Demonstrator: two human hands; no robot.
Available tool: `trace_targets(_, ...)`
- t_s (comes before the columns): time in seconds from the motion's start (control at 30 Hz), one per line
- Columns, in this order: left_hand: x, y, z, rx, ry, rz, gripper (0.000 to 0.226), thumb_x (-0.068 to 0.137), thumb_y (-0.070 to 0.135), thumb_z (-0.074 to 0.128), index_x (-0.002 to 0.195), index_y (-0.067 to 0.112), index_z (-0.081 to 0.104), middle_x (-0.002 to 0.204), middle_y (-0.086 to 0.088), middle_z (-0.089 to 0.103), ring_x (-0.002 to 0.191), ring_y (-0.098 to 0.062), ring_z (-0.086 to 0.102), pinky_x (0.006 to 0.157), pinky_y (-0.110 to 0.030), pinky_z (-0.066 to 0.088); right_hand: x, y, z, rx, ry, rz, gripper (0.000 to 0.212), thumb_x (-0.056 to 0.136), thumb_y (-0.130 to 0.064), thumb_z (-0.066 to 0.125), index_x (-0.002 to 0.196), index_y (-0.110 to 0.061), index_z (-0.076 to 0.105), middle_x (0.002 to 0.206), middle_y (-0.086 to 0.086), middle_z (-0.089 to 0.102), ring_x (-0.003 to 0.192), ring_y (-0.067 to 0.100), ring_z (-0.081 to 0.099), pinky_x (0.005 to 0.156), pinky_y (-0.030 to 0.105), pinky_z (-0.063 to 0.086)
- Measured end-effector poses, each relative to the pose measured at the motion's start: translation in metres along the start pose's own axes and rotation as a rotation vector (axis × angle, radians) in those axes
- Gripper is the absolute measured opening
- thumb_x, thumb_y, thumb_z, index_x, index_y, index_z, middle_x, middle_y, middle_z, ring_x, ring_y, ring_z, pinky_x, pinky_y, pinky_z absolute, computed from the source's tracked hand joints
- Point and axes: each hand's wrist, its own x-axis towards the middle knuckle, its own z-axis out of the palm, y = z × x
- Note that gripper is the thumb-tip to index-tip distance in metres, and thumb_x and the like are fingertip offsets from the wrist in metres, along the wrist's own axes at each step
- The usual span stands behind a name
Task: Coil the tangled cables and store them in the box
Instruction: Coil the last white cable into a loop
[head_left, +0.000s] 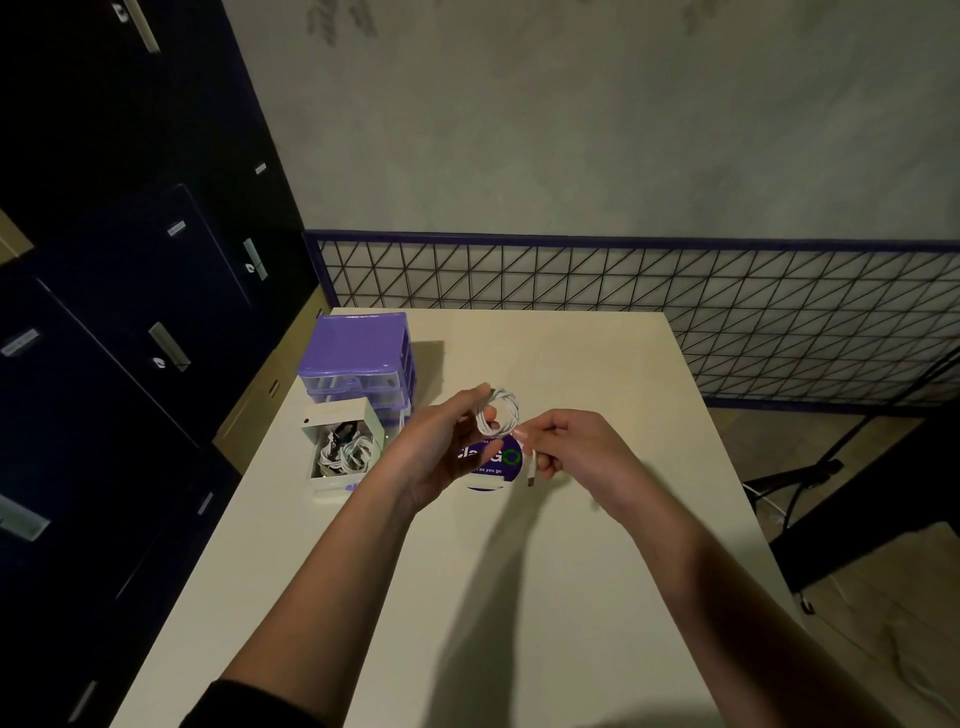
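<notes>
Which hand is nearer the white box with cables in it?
Left. The left hand, holding the white cable coil, is just right of the white box. The right hand, pinching the cable's plug end, lies farther right, beyond the coil.

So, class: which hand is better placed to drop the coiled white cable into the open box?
Probably left: the left hand holds the coiled white cable nearer the open box; the right hand pinches only its end.

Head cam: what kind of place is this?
Probably an office or storage room: dark lockers with labelled doors on the left, a plain white table against a wire-grid partition, and a purple drawer organiser.
</notes>
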Motion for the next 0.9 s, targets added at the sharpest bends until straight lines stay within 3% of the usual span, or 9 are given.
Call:
trace_targets(0.13,0.0032,0.0011,0.001,-0.08,0.008,0.003,0.012,0.087,0.028,0.067,0.086,0.017,0.07,0.079,0.0,0.067,0.083,-0.015,0.058,0.075,-0.03,0.045,0.0,0.0006,-0.0006,0.004,0.018,-0.033,0.007,0.087,-0.006,0.066,0.091,-0.001,0.069,0.059,0.002,0.059,0.045,0.006,0.051,0.048,0.017,0.044)
trace_targets(0.23,0.0044,0.0029,0.0004,-0.134,0.016,-0.003,0.01,0.087,0.025,0.068,0.089,0.016,0.067,0.085,-0.002,0.061,0.083,-0.015,0.057,0.073,-0.029,0.047,0.0005,0.002,-0.0033,-0.057,0.05,-0.076,0.004,0.086,-0.01,0.068,0.082,-0.01,0.069,0.053,-0.007,0.058,0.045,0.005,0.051,0.051,0.018,0.045)
trace_targets(0.37,0.0028,0.0,-0.0007,-0.202,-0.025,-0.049,0.008,0.086,0.022,0.066,0.091,0.015,0.067,0.075,0.002,0.061,0.076,-0.011,0.061,0.071,-0.025,0.053,0.0023,0.0037,-0.0036,-0.119,0.136,-0.115,0.007,0.084,-0.012,0.071,0.078,-0.015,0.069,0.056,-0.01,0.057,0.044,0.0,0.047,0.05,0.014,0.042)
trace_targets(0.47,0.0023,0.0009,-0.0048,-0.181,-0.073,-0.051,0.023,0.085,0.022,0.066,0.106,0.012,0.065,0.088,-0.003,0.065,0.088,-0.015,0.063,0.074,-0.027,0.056,0.0035,0.0029,-0.0025,-0.114,0.193,-0.124,0.008,0.083,-0.013,0.071,0.078,-0.018,0.072,0.065,-0.007,0.063,0.047,-0.002,0.048,0.051,0.014,0.042)
trace_targets(0.57,0.0005,0.0032,-0.006,-0.056,-0.078,-0.02,0.035,0.087,0.028,0.066,0.117,0.008,0.067,0.106,-0.009,0.065,0.1,-0.019,0.06,0.079,-0.029,0.057,0.0063,-0.0006,-0.005,-0.108,0.224,-0.124,0.005,0.084,-0.015,0.07,0.081,-0.016,0.074,0.073,-0.001,0.068,0.052,0.008,0.052,0.054,0.021,0.046)
trace_targets(0.67,-0.0003,0.0018,-0.0057,0.039,-0.052,0.059,0.029,0.091,0.027,0.063,0.113,0.009,0.069,0.106,-0.009,0.066,0.102,-0.019,0.061,0.081,-0.027,0.056,0.0084,-0.0029,-0.0061,-0.113,0.216,-0.128,0.004,0.084,-0.013,0.07,0.083,-0.015,0.073,0.07,0.001,0.066,0.053,0.013,0.055,0.055,0.022,0.048)
trace_targets(0.8,0.0021,0.0013,-0.0066,0.06,0.033,0.125,0.026,0.094,0.02,0.058,0.11,0.002,0.066,0.118,-0.023,0.063,0.101,-0.024,0.061,0.083,-0.026,0.057,0.0074,0.0011,-0.0029,-0.174,0.204,-0.165,0.005,0.085,-0.014,0.071,0.084,-0.018,0.072,0.065,-0.008,0.061,0.058,0.011,0.057,0.06,0.02,0.049)
trace_targets(0.9,0.0013,0.0033,-0.0045,0.047,0.036,0.144,0.025,0.093,0.019,0.058,0.109,0.002,0.066,0.118,-0.025,0.063,0.101,-0.025,0.063,0.086,-0.028,0.056,0.006,0.0044,-0.002,-0.277,0.255,-0.258,0.002,0.084,-0.015,0.071,0.086,-0.015,0.073,0.073,-0.009,0.062,0.065,0.01,0.059,0.059,0.01,0.042)
